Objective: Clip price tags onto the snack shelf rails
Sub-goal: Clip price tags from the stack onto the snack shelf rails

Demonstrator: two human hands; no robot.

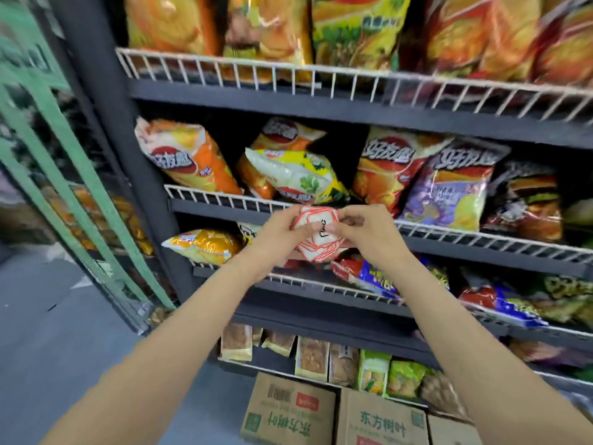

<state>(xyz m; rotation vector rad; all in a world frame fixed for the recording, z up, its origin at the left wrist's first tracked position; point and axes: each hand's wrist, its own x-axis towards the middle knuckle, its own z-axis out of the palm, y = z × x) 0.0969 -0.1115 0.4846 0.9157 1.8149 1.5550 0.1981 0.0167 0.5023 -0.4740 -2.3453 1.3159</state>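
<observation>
Grey floor (48,332), green-framed glass door (64,187), cardboard boxes (288,409) below

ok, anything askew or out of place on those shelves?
Yes: a white-and-yellow chip bag lies tilted on its side across the orange bags on the second shelf, above both hands holding the price tags. Cardboard boxes sit on the floor. No spills visible.
</observation>
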